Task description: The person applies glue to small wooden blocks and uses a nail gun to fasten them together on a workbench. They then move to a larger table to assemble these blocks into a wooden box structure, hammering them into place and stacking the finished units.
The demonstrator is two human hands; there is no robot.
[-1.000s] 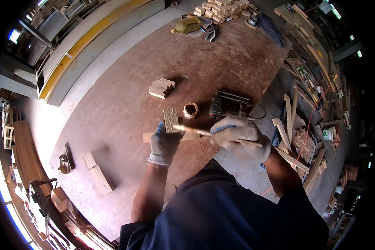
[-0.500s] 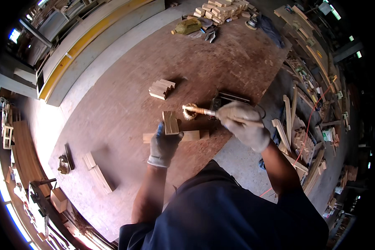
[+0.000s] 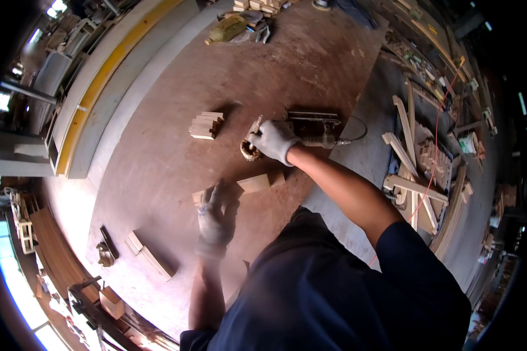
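Note:
My left hand [image 3: 212, 217], in a pale glove, is closed round a small wooden block [image 3: 232, 196], whose dark, shaded side shows right of the fingers; the glove and blur hide much of it. Under it lie light wood pieces [image 3: 253, 183] in a row, the left end [image 3: 198, 196] showing beside the fingers. My right hand [image 3: 274, 140], also gloved, grips a brush [image 3: 256, 124] by its handle, held upright over a small round pot [image 3: 250, 150] with a crusted rim. The brush's lower end is hidden by the hand and pot.
Right of the pot lies a nail gun [image 3: 316, 128] with a hose. A small stack of blocks [image 3: 206, 125] stands farther left. Near the left edge are a hand plane [image 3: 106, 248] and two wood pieces [image 3: 149, 254]. A yellow-green bottle [image 3: 227, 28] lies at the far side.
My right hand has swung the brush left and upright to the pot. My left hand has drawn back and left, turning the block so its broad light face no longer shows. The view has shifted.

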